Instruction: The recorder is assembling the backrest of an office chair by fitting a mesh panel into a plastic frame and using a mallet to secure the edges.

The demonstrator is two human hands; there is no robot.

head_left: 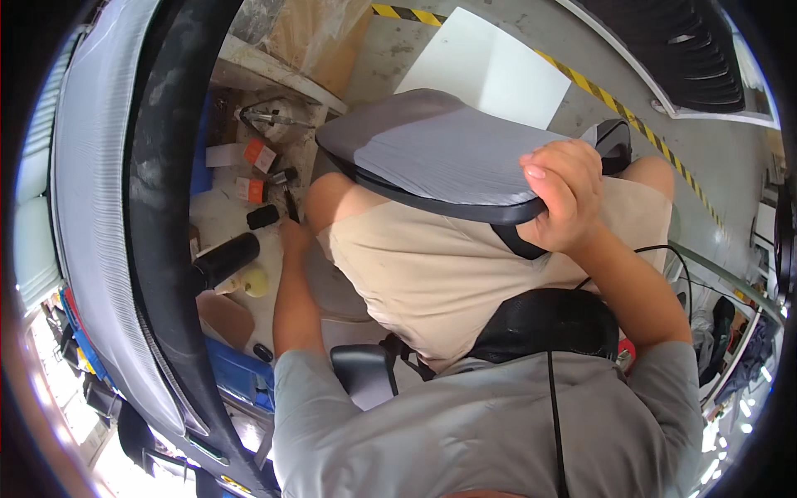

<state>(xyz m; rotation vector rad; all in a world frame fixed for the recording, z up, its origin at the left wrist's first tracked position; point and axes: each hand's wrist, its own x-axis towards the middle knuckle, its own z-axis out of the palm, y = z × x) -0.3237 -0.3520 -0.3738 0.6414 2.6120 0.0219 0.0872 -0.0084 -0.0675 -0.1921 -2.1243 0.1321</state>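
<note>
Gripping the near edge of a grey padded panel with a dark rim (pixel 440 153), the right hand (pixel 564 199) sits at about 3 o'clock of the panel, fingers curled over the top and thumb under, clamped on it. The panel rests across the person's lap on the beige shorts (pixel 432 274), tilted slightly toward 11 o'clock.

The left hand (pixel 292 235) reaches down at 9 o'clock of the lap, to a cluttered white surface (pixel 220 217) beside a large curved grey-and-black moulded part (pixel 116 207). It sits just beside a thin dark tool (pixel 290 203) and a small black block (pixel 262 217); whether the fingers are closed on the tool I cannot tell, as they are hidden.

Nearby on the surface: a black cylindrical can (pixel 224 261) at 8 o'clock of the hand, small orange-and-white packets (pixel 259 154) at 11 o'clock, and a pale yellow round piece (pixel 256 282).

Judgement: the step in hand looks like steadying the panel with one hand while fetching a tool with the other. The next move would call for a firm grasp of the tool and bringing it over to the panel's edge without letting the panel slide off the lap.
</note>
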